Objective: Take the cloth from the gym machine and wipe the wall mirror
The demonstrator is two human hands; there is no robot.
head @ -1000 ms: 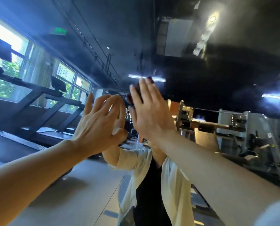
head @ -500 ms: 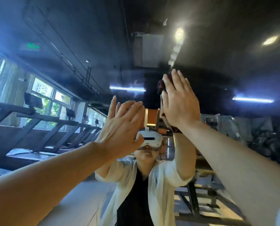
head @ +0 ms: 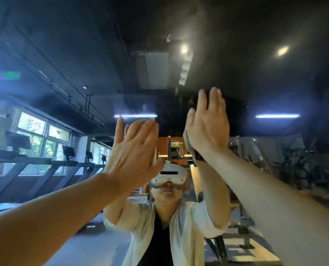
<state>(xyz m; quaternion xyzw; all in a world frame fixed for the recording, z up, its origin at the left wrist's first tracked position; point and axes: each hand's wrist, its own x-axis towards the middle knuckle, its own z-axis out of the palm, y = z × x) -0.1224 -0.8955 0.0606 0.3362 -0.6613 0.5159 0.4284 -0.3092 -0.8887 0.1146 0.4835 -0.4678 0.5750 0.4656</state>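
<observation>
Your right hand (head: pixel 207 127) is raised flat against the wall mirror (head: pixel 236 54), fingers straight and close together, pressing the cloth (head: pixel 191 148) to the glass; only slivers of the cloth show, a dark edge above your fingertips and a grey and reddish fold below the heel of your palm, so its full shape and colour are hard to make out. Your left hand (head: pixel 135 150) is up beside it, palm toward the mirror, fingers straight and slightly spread, holding nothing; you cannot tell whether it actually touches the glass. Between and below your hands the mirror shows your reflection in a white headset (head: pixel 168 174), a white shirt (head: pixel 186 227) over a black top. Behind it stands a gym machine (head: pixel 174 150) with an orange panel, partly covered by your hands. To the left, treadmills (head: pixel 44 166) line the windows (head: pixel 37 135). A green sign (head: pixel 12 74) glows near the ceiling, its writing too blurred to read. Dim machines on the right are indistinct.
</observation>
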